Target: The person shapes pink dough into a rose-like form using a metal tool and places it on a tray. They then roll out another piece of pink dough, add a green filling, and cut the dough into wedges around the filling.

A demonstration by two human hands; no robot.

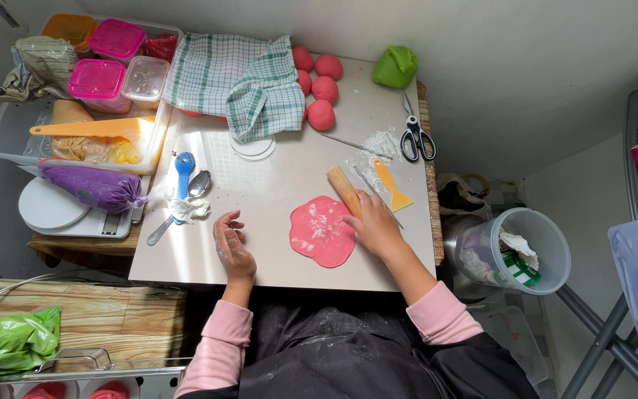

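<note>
Fingers of the right hand (375, 223) are curled over the near end of a small wooden rolling pin (344, 191), palm pressing down, with the pin angled up toward the middle of the frame and its lower end sitting at the upper right edge of the flattened pink dough (323, 231). Left hand (231, 244) is holding nothing, fingers loosely bent and floury, resting on the steel worktop (208, 258) just left of the dough and not touching it. The dough disc sits center frame, a bit lumpy round the outline, with a dusting of flour on top. Higher up, four pink dough balls (322, 89) wait beside a green checked towel (249, 81), a green dough lump (396, 66) sits at the upper right, and scissors (416, 138) plus an orange scraper (392, 185) lie right of the pin. My take: roll from the middle outward with even pressure, turn the disc between passes so it stays round, and steady it with the free hand. Flour looks light, so sticking is the thing to watch.
</note>
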